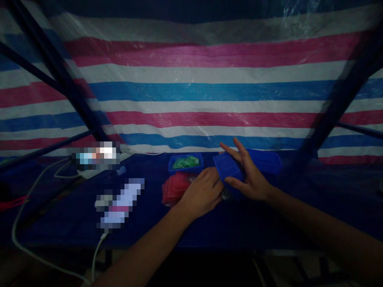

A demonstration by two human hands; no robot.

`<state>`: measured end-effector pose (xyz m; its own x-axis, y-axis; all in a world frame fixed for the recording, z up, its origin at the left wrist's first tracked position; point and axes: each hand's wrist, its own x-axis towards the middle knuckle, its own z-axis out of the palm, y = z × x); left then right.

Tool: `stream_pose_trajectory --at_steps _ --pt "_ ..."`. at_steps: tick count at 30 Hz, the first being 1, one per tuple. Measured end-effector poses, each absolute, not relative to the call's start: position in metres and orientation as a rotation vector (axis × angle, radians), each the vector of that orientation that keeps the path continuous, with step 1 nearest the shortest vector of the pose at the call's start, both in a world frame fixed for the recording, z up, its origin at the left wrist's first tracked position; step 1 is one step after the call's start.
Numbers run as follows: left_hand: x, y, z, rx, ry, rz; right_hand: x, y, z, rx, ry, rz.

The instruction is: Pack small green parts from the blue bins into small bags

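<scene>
My two forearms run in from below, both cut off by the edge of view, and the space under the counter (155,235) is too dark to make out. My left grip (203,193) lies back-of-hand up with the fingers curled under, so I cannot tell whether it is holding anything. Just left of it, partly covered by it, is a pile of red packets (173,189); a small clear, shiny piece (225,194) shows by its fingertips, too dim to name. My right grip (251,173) holds a small blue box (229,165), tilted, thumb at its near side and two fingers stretched out past its far side; the box's inside is turned from me. Well left of my left grip, a phone-like slab (122,203) is blurred into blocks, with a white cable (95,255) at its near end. Beyond my left grip stands a blue tray (172,168) of green packets (186,162); behind my right grip, a longer blue bin (267,161) is partly hidden. The counter is dark blue, and past everything hangs a striped plastic sheet (203,91) between dark slanting posts (79,105), in weak light.
</scene>
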<state>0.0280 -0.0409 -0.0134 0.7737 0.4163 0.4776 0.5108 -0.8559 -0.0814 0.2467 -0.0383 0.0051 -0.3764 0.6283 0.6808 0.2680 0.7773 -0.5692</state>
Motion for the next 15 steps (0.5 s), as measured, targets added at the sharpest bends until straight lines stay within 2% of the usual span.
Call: stream_pose_trajectory --at_steps 5,15 --pt "0.0308 -0.0381 -0.0154 -2.856 -0.710 -0.619 0.2370 -0.0414 0.0082 -0.615 -2.169 0.355" --pt "0.0315 -0.0413 -0.0182 -3.094 -0.673 -0.528 0.2374 -0.0395 0.0102 -0.630 -2.229 0.338"
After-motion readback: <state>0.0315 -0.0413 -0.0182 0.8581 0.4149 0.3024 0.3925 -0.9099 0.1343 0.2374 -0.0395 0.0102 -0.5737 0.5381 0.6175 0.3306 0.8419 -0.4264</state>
